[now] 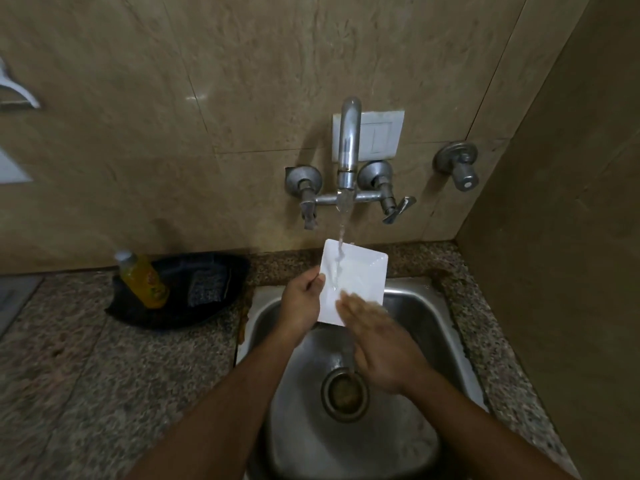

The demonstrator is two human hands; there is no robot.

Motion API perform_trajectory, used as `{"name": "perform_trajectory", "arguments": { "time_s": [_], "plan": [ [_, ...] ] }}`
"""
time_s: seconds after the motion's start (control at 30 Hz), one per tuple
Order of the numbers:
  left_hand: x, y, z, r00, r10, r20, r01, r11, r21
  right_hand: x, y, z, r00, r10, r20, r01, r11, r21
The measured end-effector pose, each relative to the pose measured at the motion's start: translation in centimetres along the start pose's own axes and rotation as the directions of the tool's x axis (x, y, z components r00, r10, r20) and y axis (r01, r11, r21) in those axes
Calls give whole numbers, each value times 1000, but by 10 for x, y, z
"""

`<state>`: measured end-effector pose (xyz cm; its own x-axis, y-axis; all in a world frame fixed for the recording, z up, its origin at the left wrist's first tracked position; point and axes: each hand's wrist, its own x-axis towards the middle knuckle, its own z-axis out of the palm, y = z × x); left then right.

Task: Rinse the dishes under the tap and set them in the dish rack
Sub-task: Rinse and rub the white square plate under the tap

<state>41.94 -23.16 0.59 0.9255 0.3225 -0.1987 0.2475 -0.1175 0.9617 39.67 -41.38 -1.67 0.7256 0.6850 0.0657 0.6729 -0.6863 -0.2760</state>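
Your plate (356, 271) is white, rectangular with rounded corners and a shallow raised rim, smooth and glossy. You hold it tilted over the back of the sink (429, 306), directly under the tap (348, 147), and the stream of water (341, 233) strikes its upper left part and sheets down the face.

Your left hand (300, 299) grips the plate's left edge — fingers curled behind, thumb pressed on the front rim. Your right hand (375, 344) lies flat, fingers straight and together, their tips on the plate's lower right face (the hand is blurred, so finer detail cannot be read).

The sink is a brushed steel basin, wet, with a round drain (344, 393) showing brownish residue. The tap is dull chrome, a curved spout over two lever valves, wall-mounted on glossy beige tile. The counter (104, 375) is speckled granite. On it, left of the sink, sits a dark shallow tray (194, 306) holding a yellow bottle (143, 278) — lying tilted — and a dark scouring pad (207, 284).
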Motion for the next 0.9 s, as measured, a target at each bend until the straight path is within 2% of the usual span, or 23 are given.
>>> {"name": "perform_trajectory", "arguments": {
  "time_s": [0.07,0.17,0.23,0.37,0.53,0.67,0.7,0.83,0.9],
  "plan": [
    [-1,-2,4,1000,1,-4,-1,1000,12,7,-5,-2,998,65,2,-65,998,2],
    [4,4,3,1000,18,-20,-18,1000,21,7,-26,3,999,-32,16,31,997,73],
    [5,2,0,1000,9,-17,-8,1000,24,-4,-15,1,998,-60,27,58,996,62],
    [-4,-2,3,1000,-13,1,13,999,34,1,1,0,993,120,21,-119,993,-19],
    [-2,-2,-6,998,-24,-53,26,998,49,-7,-14,8,998,-59,33,57,997,42],
    [-20,-5,3,1000,-7,19,4,989,145,15,3,5,986,163,-25,-164,986,-27],
    [-23,-5,5,1000,-6,17,4,988,153,23,0,5,986,168,-12,-168,986,-13],
    [-26,-10,-3,1000,-7,20,5,991,133,18,-2,2,996,-32,83,31,999,20],
    [-29,-9,-7,998,-24,51,17,990,140,15,8,1,998,-21,55,24,998,-55]
  ]
}}
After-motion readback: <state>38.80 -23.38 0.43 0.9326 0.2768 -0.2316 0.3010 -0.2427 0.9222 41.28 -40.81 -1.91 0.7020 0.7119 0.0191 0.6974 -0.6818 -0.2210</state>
